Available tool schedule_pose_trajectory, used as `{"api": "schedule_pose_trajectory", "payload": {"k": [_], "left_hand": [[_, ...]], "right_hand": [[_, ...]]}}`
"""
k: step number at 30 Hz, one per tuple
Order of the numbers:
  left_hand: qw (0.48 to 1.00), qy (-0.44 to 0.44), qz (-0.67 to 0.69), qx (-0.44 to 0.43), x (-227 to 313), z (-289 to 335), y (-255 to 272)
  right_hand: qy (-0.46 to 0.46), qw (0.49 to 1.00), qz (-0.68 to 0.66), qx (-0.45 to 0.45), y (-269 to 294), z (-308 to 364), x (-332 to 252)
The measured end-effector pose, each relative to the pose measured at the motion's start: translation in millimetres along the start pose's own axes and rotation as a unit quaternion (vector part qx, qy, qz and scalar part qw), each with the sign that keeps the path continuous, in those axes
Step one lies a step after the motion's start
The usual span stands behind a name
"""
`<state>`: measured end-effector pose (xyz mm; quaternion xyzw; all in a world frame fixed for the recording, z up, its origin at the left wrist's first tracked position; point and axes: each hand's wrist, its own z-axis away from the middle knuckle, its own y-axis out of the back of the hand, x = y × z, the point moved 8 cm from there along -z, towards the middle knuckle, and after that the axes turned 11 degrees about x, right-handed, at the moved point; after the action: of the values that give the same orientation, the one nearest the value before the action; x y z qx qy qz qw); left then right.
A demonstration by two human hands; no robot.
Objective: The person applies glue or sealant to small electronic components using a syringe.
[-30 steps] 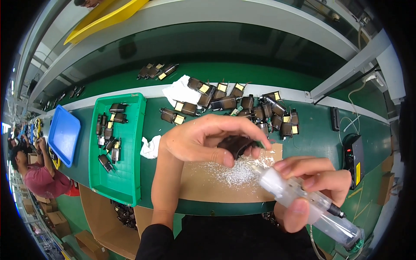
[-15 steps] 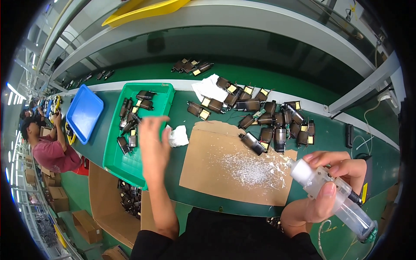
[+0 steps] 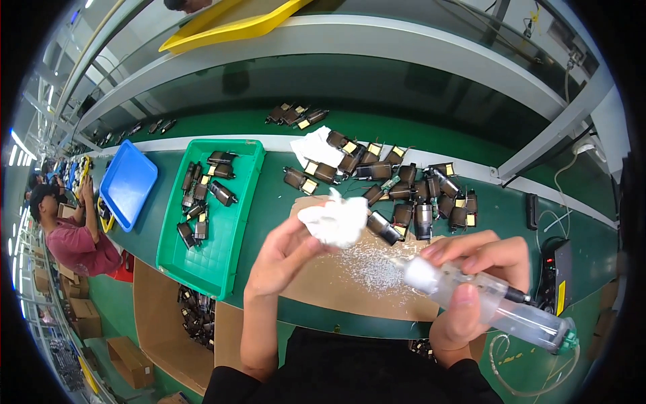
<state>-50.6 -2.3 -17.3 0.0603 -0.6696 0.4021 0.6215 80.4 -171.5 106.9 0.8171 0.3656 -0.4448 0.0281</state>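
Crumpled white tissue (image 3: 336,221) is pinched in my left hand (image 3: 279,259), raised above the cardboard sheet (image 3: 323,283). My right hand (image 3: 481,276) grips a clear dispensing syringe (image 3: 511,313) with a white front end; its thin tip points left toward the tissue, a short gap apart. White specks and strands (image 3: 380,266) lie scattered on the cardboard under the tip. Beyond it, several dark brown motor-like parts (image 3: 407,192) with pale yellow labels are heaped on the green bench. More such parts (image 3: 200,192) sit in the green tray (image 3: 232,259) on the left.
A blue tray (image 3: 131,182) stands farther left, near a seated person (image 3: 74,232). An open carton (image 3: 158,316) with dark parts is below the bench. At right are a black box (image 3: 555,269) and a hose (image 3: 501,363). Another tissue (image 3: 316,147) lies behind.
My left hand has moved from beside the green tray to the right and picked up the tissue from the bench. My right hand has shifted left with the syringe. One part in the tray lies differently.
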Motion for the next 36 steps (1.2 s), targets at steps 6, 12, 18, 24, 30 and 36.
{"api": "schedule_pose_trajectory", "payload": {"k": [6, 12, 18, 24, 30, 36], "left_hand": [[0.987, 0.015, 0.126, -0.098, 9, 18, -36], [0.996, -0.076, 0.009, -0.047, 18, 20, -46], [0.977, -0.192, -0.090, -0.004, 37, 29, -44], [0.887, -0.227, -0.365, 0.168, 37, 17, 26], [0.697, -0.147, -0.692, 0.112, 19, -18, 58], [0.669, -0.194, -0.692, 0.188, 44, -198, 55]], "right_hand": [[-0.024, 0.998, 0.035, -0.039, -11, 3, 4], [-0.048, 0.998, 0.025, -0.032, -15, 7, 4], [-0.044, 0.997, 0.040, -0.056, -21, 11, 4], [-0.010, 0.997, 0.032, 0.075, 12, -8, -7], [-0.035, 0.989, 0.090, 0.112, 34, -27, 2], [-0.052, 0.985, 0.094, 0.138, 50, -35, 11]]}}
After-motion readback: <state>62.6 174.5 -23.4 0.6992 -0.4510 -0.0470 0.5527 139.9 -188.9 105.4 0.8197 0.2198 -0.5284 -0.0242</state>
